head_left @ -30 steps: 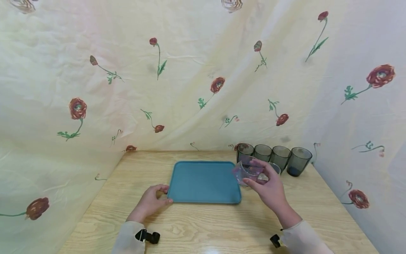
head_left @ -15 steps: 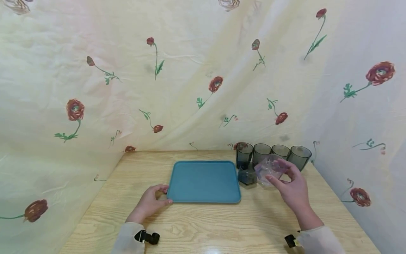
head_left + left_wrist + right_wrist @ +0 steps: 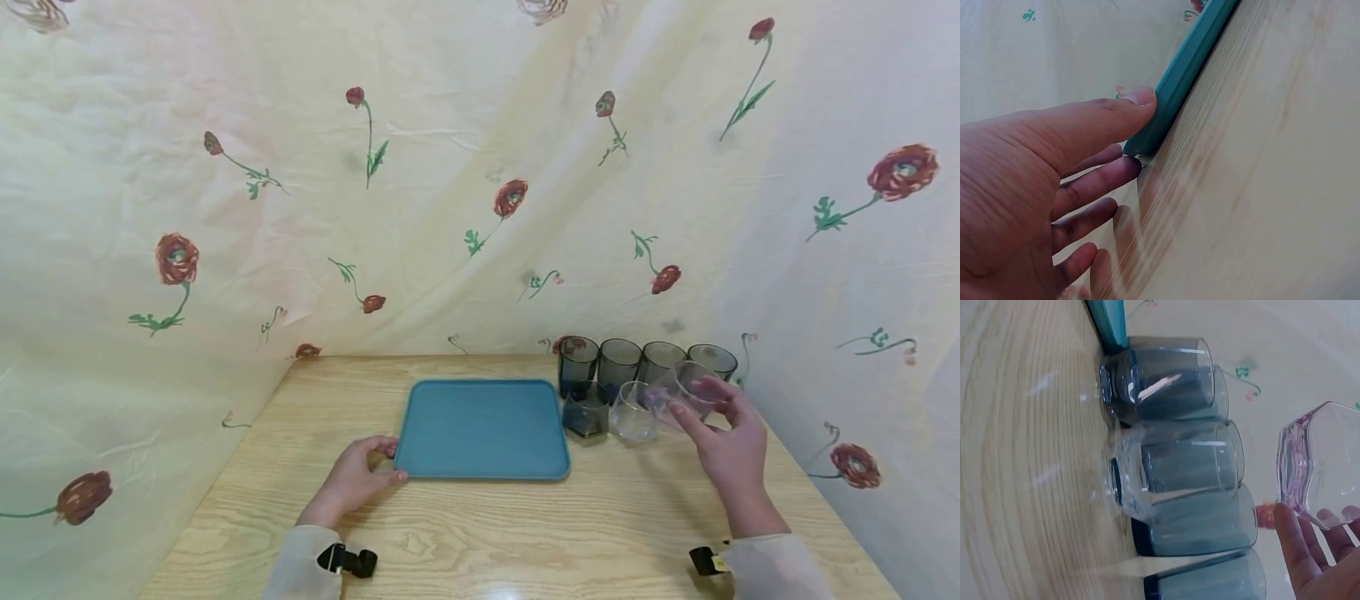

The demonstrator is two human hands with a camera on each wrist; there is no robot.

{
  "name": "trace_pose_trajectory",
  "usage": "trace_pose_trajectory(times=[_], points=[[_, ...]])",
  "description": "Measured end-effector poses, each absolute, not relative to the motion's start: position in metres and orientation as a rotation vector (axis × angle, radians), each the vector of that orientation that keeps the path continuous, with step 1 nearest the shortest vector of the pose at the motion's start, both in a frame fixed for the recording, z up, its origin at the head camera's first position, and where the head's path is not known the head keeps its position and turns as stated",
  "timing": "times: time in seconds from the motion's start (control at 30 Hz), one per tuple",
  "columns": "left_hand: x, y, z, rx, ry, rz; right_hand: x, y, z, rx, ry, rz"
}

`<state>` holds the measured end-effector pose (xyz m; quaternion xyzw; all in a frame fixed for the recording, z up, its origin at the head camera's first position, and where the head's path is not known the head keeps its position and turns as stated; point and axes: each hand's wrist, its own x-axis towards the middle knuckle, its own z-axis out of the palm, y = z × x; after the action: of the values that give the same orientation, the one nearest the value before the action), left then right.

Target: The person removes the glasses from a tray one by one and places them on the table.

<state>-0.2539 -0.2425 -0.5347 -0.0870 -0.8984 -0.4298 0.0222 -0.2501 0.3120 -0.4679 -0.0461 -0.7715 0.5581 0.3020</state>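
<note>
A pink-tinted faceted glass (image 3: 1325, 462) is held in my right hand (image 3: 731, 442), tilted and raised off the table, with thumb and fingers around it. In the head view it overlaps the tall glasses behind. Just left of it a short clear glass (image 3: 633, 421) stands upright on the table, and left of that a short dark grey glass (image 3: 586, 415). My left hand (image 3: 354, 473) holds the near left corner of a blue tray (image 3: 483, 429) between thumb and fingers; the thumb lies on its side in the left wrist view.
Behind the short glasses, several tall grey glasses (image 3: 619, 362) stand in a row near the table's back right. The wooden table (image 3: 480, 533) meets a flowered cloth (image 3: 435, 208) at the back and sides.
My right hand has carried the pink glass rightward, from beside the tray past the dark and clear short glasses, which now show uncovered. The left hand and tray have stayed put.
</note>
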Motion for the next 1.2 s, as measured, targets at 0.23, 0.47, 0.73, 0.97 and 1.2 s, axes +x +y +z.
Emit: trace_pose_trajectory(times=[0.23,0.47,0.73,0.97,1.2], points=[[-0.255,-0.243,-0.536,-0.262,-2.785,-1.334,-0.257,0.335,-0.470,-0.348,-1.977,1.560],[-0.255,-0.244,-0.536,-0.271,-2.781,-1.327,-0.264,0.349,-0.480,-0.444,-2.021,1.534],[-0.255,-0.243,-0.536,-0.277,-2.782,-1.334,-0.264,0.354,-0.495,-0.500,-2.170,1.552],[-0.255,-0.244,-0.536,-0.278,-2.789,-1.320,-0.265,0.355,-0.503,-0.500,-2.291,1.535],[-0.256,-0.244,-0.536,-0.276,-2.793,-1.324,-0.263,0.352,-0.509,-0.446,-2.356,1.471]])
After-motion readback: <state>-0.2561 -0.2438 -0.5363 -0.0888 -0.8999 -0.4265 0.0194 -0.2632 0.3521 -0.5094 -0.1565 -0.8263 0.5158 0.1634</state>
